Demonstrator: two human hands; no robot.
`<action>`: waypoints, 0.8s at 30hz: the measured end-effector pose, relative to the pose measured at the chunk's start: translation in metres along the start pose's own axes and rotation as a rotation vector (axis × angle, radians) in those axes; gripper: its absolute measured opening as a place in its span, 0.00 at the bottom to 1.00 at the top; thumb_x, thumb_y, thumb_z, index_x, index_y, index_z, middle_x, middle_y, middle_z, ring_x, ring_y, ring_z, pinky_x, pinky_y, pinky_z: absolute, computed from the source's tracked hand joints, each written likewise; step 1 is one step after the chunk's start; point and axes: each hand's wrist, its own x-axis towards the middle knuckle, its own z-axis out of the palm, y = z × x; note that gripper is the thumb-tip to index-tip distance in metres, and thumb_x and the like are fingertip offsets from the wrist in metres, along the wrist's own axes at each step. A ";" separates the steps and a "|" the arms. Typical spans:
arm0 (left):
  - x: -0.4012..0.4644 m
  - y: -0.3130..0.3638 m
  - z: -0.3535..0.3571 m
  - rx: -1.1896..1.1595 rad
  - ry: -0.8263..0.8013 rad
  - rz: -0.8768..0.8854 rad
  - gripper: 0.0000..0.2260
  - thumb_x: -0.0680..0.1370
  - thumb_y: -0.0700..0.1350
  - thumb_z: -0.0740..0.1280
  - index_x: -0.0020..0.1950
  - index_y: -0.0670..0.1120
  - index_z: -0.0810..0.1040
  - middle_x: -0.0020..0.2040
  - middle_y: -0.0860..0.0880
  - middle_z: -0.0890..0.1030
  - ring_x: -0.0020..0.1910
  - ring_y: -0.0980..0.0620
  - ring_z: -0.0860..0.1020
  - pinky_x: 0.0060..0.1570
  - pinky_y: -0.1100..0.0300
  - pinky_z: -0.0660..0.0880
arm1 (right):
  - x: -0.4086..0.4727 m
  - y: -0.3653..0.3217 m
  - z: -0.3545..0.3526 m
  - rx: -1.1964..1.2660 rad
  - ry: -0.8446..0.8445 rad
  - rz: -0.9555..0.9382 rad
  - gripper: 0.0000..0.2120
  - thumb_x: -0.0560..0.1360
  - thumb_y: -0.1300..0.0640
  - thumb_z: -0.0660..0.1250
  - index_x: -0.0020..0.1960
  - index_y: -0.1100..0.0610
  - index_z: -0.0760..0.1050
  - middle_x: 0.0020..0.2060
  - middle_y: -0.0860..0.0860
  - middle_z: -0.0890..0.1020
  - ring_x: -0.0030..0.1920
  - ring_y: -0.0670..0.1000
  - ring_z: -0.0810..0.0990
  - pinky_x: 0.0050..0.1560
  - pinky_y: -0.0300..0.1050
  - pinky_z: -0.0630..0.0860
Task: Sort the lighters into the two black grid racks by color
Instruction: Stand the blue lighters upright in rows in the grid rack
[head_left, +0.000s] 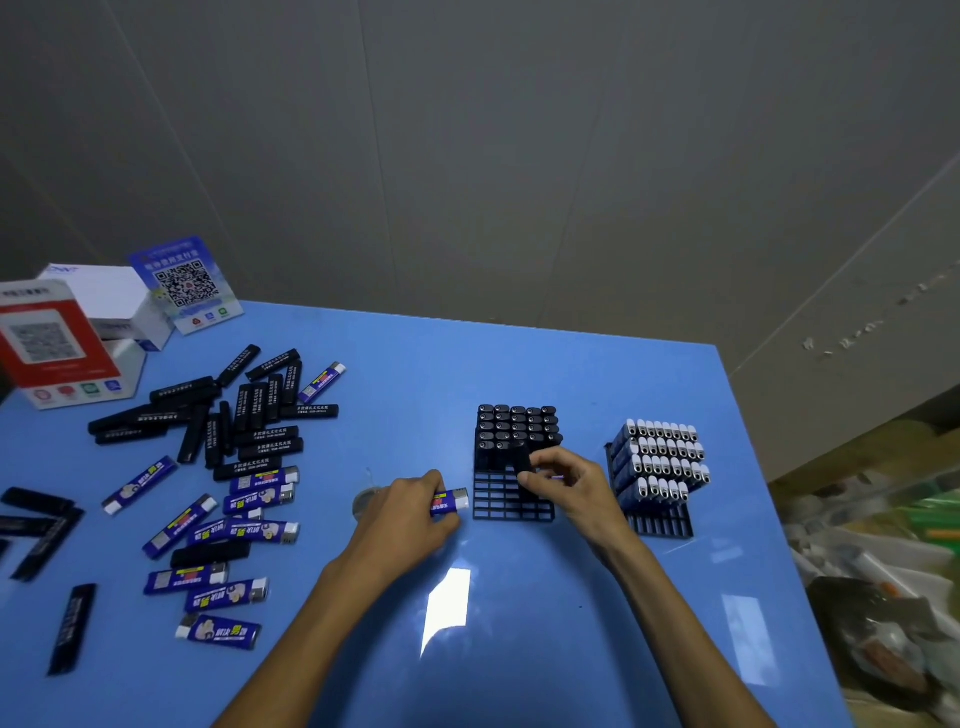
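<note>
The right hand pinches a black lighter over the left rack, while the left hand grips a blue lighter.

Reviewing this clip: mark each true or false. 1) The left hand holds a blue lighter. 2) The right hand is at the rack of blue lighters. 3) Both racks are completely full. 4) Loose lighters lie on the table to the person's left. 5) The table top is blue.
1) True: the left hand grips a blue lighter.
2) False: the right hand is at the black-lighter rack, pinching a black lighter; the blue-lighter rack stands apart to the right.
3) False: both racks show empty cells in their near rows.
4) True: loose lighters, black and blue.
5) True: the table is blue.
</note>
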 end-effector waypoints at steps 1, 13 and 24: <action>0.000 0.000 0.000 0.000 0.000 0.000 0.08 0.75 0.49 0.65 0.43 0.48 0.68 0.37 0.51 0.74 0.35 0.49 0.73 0.40 0.55 0.73 | 0.001 0.001 0.000 -0.028 0.017 0.001 0.08 0.71 0.59 0.75 0.49 0.58 0.80 0.34 0.51 0.75 0.36 0.49 0.73 0.41 0.37 0.71; 0.000 -0.002 0.001 -0.002 -0.011 -0.015 0.08 0.74 0.49 0.65 0.43 0.47 0.68 0.40 0.48 0.77 0.39 0.45 0.75 0.42 0.53 0.75 | 0.010 0.007 0.003 -0.048 0.026 -0.062 0.06 0.76 0.58 0.70 0.49 0.60 0.77 0.32 0.52 0.78 0.30 0.48 0.74 0.33 0.41 0.72; 0.003 -0.006 0.002 -0.019 -0.010 -0.021 0.07 0.74 0.49 0.66 0.44 0.47 0.70 0.40 0.48 0.78 0.39 0.46 0.77 0.42 0.52 0.76 | 0.017 0.013 -0.003 -0.423 0.088 -0.256 0.12 0.75 0.65 0.66 0.56 0.56 0.81 0.42 0.60 0.80 0.36 0.45 0.74 0.40 0.44 0.75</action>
